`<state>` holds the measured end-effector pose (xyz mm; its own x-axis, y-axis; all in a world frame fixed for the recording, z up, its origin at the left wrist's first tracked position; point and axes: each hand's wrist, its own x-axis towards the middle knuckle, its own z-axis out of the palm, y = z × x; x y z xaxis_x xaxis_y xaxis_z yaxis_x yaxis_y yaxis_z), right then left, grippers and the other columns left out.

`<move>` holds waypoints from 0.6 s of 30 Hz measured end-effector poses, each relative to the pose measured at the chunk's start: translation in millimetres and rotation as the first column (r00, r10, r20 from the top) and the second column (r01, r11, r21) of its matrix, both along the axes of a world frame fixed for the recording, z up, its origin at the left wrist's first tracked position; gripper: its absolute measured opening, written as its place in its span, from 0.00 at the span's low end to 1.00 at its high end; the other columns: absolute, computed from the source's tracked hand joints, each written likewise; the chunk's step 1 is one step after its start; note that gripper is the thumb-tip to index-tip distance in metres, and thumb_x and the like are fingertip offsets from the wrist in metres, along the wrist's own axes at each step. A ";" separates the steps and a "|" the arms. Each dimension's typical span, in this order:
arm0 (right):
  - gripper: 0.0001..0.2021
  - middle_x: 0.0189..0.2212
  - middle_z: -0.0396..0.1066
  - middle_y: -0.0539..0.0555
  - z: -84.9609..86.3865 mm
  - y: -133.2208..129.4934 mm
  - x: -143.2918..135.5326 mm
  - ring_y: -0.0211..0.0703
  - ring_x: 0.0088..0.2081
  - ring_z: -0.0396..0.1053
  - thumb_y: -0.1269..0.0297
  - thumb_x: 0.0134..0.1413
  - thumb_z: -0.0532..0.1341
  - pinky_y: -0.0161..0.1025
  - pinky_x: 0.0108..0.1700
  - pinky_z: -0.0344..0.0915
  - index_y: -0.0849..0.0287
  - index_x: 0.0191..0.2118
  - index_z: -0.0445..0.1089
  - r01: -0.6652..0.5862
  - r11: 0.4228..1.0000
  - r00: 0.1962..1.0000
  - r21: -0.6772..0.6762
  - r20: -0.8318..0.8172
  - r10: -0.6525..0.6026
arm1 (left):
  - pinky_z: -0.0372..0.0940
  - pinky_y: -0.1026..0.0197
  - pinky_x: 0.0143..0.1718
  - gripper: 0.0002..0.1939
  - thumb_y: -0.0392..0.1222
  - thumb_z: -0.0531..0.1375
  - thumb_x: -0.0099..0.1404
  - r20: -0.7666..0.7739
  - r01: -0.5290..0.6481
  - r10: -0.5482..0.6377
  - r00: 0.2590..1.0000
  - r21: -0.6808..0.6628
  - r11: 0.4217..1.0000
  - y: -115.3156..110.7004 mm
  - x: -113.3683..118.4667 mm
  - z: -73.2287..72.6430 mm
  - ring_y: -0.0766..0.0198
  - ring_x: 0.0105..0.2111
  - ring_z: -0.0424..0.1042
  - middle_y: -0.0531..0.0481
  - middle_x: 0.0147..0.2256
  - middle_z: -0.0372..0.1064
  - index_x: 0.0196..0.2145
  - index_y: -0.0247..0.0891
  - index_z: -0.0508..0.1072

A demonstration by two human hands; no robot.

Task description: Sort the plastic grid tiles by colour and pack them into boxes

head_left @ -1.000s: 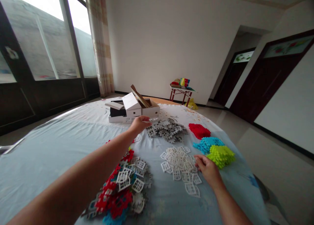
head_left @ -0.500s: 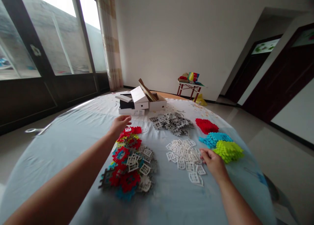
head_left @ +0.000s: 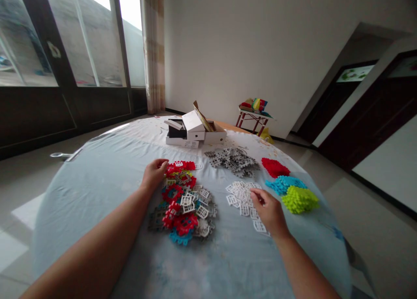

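My left hand (head_left: 155, 174) is at the far left edge of a mixed pile of plastic building pieces (head_left: 184, 224). Its fingers are curled together close to the red pieces (head_left: 185, 165) there; what lies between the fingertips, if anything, is hidden. Red, blue, grey, lime and white window-shaped pieces overlap in this pile. Above the right side of a heap of white window-shaped pieces (head_left: 243, 192) is my right hand (head_left: 269, 210), thumb and forefinger drawn together. Anything in that pinch is too small to make out.
Grey pieces (head_left: 233, 161) lie heaped behind the white ones. Red (head_left: 275, 167), blue (head_left: 283, 184) and lime (head_left: 299, 199) stacks stand at the right. White boxes (head_left: 192, 129) sit at the back of the cloth-covered round table (head_left: 97, 194).
My right hand has moved left, from the white heap's right edge to over it. My left hand has come down and nearer, beside the red pieces. The camera view has shifted slightly.
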<state>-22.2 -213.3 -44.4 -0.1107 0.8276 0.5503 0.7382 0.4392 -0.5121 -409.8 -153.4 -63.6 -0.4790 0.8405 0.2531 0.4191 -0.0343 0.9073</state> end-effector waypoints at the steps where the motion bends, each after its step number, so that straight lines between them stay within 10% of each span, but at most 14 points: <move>1: 0.13 0.34 0.72 0.58 6.7 -3.5 -15.9 0.43 0.34 0.69 0.61 0.56 0.52 0.39 0.38 0.65 0.60 0.38 0.70 -0.078 0.997 0.997 0.006 0.023 0.078 | 0.63 0.63 0.30 0.21 0.51 0.55 0.51 -0.014 0.005 -0.005 1.000 0.001 1.000 1.0 0.0 -1.6 0.60 0.29 0.71 0.47 0.28 0.73 0.36 0.34 0.74; 8: 0.09 0.36 0.72 0.53 34.2 -23.0 -124.2 0.41 0.40 0.66 0.67 0.54 0.57 0.40 0.46 0.61 0.57 0.41 0.70 -0.543 0.839 0.827 -0.039 0.154 0.541 | 0.62 0.63 0.31 0.20 0.50 0.53 0.52 -0.073 0.013 -0.014 0.997 -0.009 1.000 1.9 -1.0 -3.4 0.60 0.30 0.71 0.47 0.29 0.73 0.37 0.35 0.74; 18: 0.10 0.39 0.71 0.54 7.2 -18.4 -150.2 0.43 0.43 0.64 0.67 0.51 0.60 0.42 0.47 0.58 0.57 0.41 0.70 -0.531 0.841 0.816 -0.103 0.203 0.541 | 0.63 0.63 0.31 0.20 0.51 0.53 0.53 -0.106 0.018 -0.020 0.994 -0.029 0.999 3.2 1.9 -5.7 0.60 0.31 0.71 0.48 0.30 0.74 0.37 0.37 0.74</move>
<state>-172.4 -231.7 -37.1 -0.6550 0.6229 0.4277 0.4854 0.7806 -0.3937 -407.9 -150.2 -69.3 -0.4346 0.8566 0.2779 0.5124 -0.0186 0.8585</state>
